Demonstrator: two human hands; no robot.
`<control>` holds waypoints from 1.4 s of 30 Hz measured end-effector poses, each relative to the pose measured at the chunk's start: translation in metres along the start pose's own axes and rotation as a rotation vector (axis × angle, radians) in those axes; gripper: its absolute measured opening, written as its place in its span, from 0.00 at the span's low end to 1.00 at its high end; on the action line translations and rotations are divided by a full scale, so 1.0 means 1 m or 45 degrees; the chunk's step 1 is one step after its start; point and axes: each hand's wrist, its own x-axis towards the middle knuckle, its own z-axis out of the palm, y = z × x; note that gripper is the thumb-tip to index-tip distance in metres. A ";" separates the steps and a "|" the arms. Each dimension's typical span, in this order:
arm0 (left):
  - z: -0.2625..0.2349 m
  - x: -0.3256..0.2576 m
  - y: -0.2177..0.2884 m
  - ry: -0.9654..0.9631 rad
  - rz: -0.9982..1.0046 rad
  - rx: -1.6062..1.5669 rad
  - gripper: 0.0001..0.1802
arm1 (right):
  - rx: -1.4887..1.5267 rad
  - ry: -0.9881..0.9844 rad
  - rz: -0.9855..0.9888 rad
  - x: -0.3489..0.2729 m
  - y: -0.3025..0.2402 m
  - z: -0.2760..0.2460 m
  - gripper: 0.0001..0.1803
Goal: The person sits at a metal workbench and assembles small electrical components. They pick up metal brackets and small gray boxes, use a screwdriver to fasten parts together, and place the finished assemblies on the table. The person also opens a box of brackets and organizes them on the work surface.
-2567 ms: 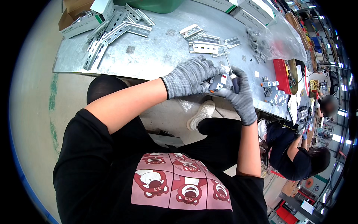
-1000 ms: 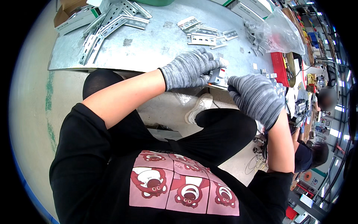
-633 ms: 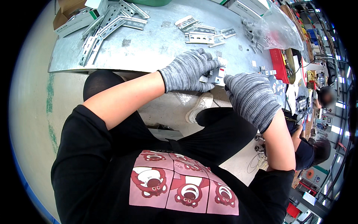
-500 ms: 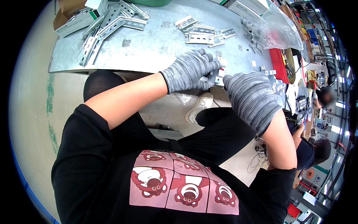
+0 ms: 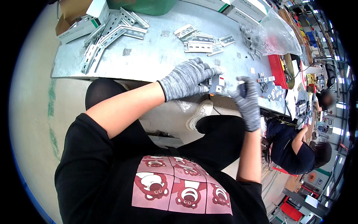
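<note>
My left hand (image 5: 186, 80), in a grey knitted glove, is closed on a small grey block-shaped module (image 5: 215, 85) at the table's near edge. The module has a red mark and white parts on its right side. To its right, clear of the module, is my right hand (image 5: 248, 102) in a matching glove. Its fingers are curled and partly smeared by motion. Something dark shows between them, too unclear to name. Right of that hand, several small grey and white modules (image 5: 276, 92) lie on the metal table (image 5: 149, 56).
Slotted metal rails (image 5: 99, 46) are heaped at the left by an open carton (image 5: 80, 28); more rails (image 5: 199, 44) lie at the middle back. A green container (image 5: 143, 5), a clear plastic bag (image 5: 278, 33) and a red bin (image 5: 278, 69) stand around. A co-worker (image 5: 292, 145) sits at right.
My right hand has drawn away from the module, and its fingers have loosened from a tight fist. The module, now more visible, remains in my left hand, slightly lower in view.
</note>
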 end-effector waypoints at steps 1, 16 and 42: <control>-0.001 0.000 0.001 -0.009 0.007 0.010 0.39 | -0.082 0.066 -0.049 0.002 0.018 0.014 0.26; 0.008 -0.010 -0.006 0.215 -0.167 -0.309 0.22 | -0.027 0.094 -0.091 0.019 0.026 0.049 0.21; -0.002 -0.001 -0.018 0.011 -0.217 -0.236 0.26 | -0.191 0.073 -0.247 0.037 0.029 0.045 0.20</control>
